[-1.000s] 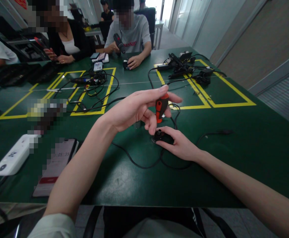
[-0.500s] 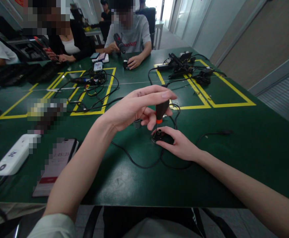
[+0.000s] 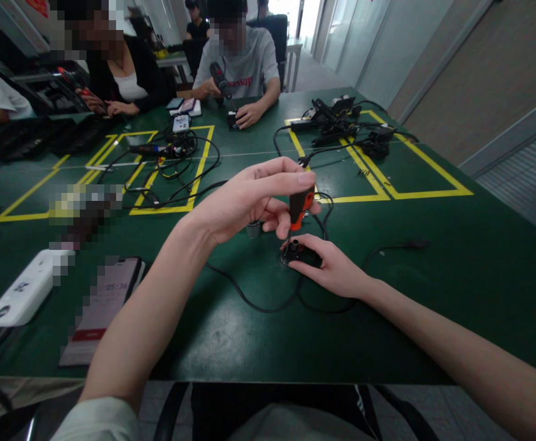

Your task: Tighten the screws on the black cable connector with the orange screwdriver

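Note:
My left hand (image 3: 268, 196) is closed around the black and red handle of a screwdriver (image 3: 301, 208), its fingers near the top of the handle. The shaft points down, a little tilted, into a small round black part (image 3: 293, 254) with a short raised post. My right hand (image 3: 325, 260) pinches that part against the table, thumb on the near side and fingers on the far side. A thin black cable (image 3: 258, 309) loops on the table around the part. Behind my left fingers stands a small grey cylinder (image 3: 253, 229), partly hidden.
At left lie a white power strip (image 3: 17, 294) and a phone (image 3: 106, 306). Tangled cables (image 3: 176, 150) lie in yellow-taped areas, with more black adapters (image 3: 336, 119) at the far right. Across the green table (image 3: 433, 306), a co-worker holds a power drill (image 3: 220, 79); another person sits beside.
The screwdriver handle has turned in my left hand, so more of its red side shows. My left index finger has drawn back slightly; my right hand stays put.

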The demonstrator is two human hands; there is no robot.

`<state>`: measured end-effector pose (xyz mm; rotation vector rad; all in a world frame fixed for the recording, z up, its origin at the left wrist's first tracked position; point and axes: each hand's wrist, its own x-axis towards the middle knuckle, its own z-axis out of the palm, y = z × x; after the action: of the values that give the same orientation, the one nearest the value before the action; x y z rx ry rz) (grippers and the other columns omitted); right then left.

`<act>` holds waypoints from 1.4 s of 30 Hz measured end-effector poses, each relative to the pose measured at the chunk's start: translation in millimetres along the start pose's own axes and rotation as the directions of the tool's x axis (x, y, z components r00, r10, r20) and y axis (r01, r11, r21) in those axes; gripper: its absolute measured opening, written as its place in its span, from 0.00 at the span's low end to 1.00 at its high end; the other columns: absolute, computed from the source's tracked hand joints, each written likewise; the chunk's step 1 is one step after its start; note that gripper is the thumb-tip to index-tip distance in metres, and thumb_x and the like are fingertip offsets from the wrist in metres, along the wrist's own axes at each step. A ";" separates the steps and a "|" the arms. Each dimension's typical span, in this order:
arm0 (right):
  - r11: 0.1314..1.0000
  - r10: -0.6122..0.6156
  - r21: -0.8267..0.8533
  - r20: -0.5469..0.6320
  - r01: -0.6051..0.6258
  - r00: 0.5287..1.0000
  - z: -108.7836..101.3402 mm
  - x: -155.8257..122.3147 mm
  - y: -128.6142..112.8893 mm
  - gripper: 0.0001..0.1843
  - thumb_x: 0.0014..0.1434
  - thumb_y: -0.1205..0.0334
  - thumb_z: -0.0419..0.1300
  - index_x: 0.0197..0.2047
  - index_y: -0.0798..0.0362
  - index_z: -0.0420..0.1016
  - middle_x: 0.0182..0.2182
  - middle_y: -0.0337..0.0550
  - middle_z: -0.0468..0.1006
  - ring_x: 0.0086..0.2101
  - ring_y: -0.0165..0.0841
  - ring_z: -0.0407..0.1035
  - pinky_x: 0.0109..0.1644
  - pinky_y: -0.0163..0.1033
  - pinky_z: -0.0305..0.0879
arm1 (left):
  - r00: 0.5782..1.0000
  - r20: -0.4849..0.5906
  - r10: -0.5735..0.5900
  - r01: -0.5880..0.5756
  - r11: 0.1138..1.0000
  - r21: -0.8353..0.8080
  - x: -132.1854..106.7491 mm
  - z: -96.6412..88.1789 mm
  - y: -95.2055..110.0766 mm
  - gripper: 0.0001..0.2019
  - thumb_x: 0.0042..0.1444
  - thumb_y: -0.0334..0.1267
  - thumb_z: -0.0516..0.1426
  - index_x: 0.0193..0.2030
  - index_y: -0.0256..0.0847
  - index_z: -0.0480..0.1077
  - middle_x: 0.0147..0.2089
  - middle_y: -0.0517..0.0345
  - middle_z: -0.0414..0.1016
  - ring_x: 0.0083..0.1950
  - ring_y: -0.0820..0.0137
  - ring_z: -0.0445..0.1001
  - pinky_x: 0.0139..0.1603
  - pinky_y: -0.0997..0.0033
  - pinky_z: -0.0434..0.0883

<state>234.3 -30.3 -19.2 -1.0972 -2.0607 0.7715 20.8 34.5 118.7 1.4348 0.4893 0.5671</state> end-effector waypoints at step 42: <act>0.998 0.034 0.060 -0.020 -0.033 0.999 1.9 0.8 -1.9 0.13 0.66 0.59 0.65 0.52 0.49 0.73 0.48 0.48 0.86 0.48 0.42 0.82 0.56 0.50 0.79 | 0.999 0.035 -0.005 0.005 1.000 -0.001 -0.4 3.5 1.6 0.17 0.60 0.49 0.67 0.41 0.38 0.70 0.35 0.63 0.79 0.23 0.81 0.76 0.22 0.83 0.68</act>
<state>231.6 -30.8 -18.7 -1.1044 -1.9935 0.8287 22.6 31.6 120.6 1.4404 0.4642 0.5374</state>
